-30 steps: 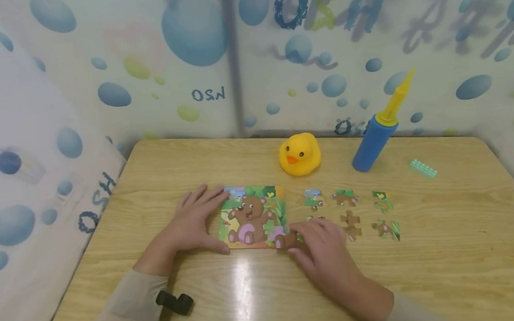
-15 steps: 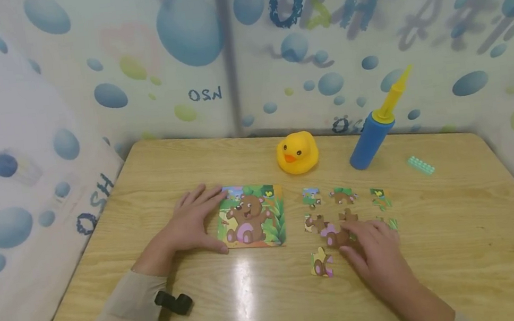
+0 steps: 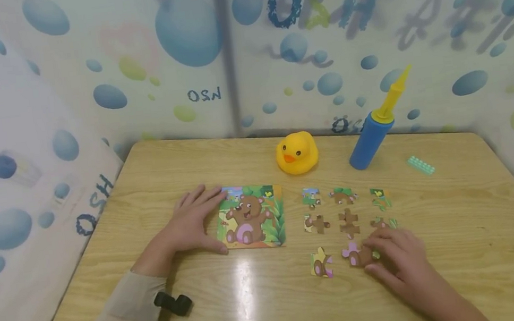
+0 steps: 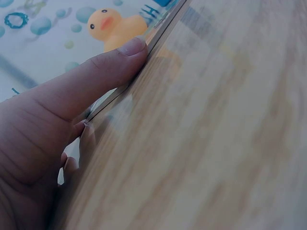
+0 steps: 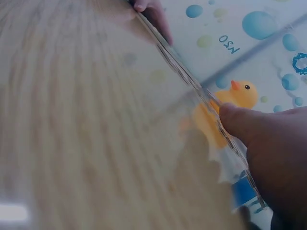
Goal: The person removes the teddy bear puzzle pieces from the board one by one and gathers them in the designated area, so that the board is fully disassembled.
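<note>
A square bear picture card (image 3: 250, 217) lies in front of me on the wooden table. My left hand (image 3: 192, 219) rests at its left side, fingers straight and spread, index finger at the top left corner and thumb at the bottom left. My right hand (image 3: 404, 263) pinches a brown and purple puzzle piece (image 3: 355, 255) between thumb and fingertips, low over the table. Around it lie a yellow and brown piece (image 3: 321, 264), a brown cross-shaped piece (image 3: 348, 223) and several others. The right hand partly covers a green and brown piece (image 3: 382, 221). In the right wrist view its thumb (image 5: 235, 120) shows.
Behind the card sits a yellow rubber duck (image 3: 297, 154). A blue hand pump (image 3: 367, 146) with a yellow nozzle stands right of it. Farther right lies a mint green building block (image 3: 421, 165). A patterned curtain (image 3: 202, 103) hangs along the table's back edge.
My right hand has carried the brown and purple piece from beside the card rightward and nearer to me, below the cross-shaped piece. The left hand has stayed at the card.
</note>
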The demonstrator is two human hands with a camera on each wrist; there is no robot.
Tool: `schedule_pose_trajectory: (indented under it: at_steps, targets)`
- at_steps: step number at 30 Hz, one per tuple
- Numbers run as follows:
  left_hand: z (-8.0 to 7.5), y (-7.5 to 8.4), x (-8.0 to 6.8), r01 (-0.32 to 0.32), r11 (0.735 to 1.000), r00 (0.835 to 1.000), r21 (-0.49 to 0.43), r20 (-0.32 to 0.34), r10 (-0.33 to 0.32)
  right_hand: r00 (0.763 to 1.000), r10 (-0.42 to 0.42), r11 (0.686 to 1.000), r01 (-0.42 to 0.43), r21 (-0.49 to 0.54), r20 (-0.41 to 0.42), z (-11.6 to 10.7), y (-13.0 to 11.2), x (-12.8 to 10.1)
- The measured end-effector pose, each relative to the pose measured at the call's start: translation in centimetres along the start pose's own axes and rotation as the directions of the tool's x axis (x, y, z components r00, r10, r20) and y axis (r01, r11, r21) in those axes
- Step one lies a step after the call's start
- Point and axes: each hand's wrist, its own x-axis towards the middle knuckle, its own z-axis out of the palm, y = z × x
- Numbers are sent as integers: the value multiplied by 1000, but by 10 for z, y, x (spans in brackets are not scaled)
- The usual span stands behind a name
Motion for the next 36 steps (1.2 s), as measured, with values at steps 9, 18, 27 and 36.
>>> schedule_pose_trajectory:
  at_steps: [9,18,27,36]
  targets:
    - [0,1,0,-7,1000,1000,-1,-1,7,996,68,997,-66,-24,55,-1,-8,-1]
    - [-1,1,-1,-13,1000,1000,4,-8,13,998,46,997,-48,-57,-34,10,-9,7]
    - [-2,2,0,-16,1000,1000,-5,-13,16,983,-94,994,84,-71,-160,40,-33,32]
    - [-1,1,0,-11,1000,1000,-2,-8,11,984,-106,991,93,-91,-144,63,-57,50]
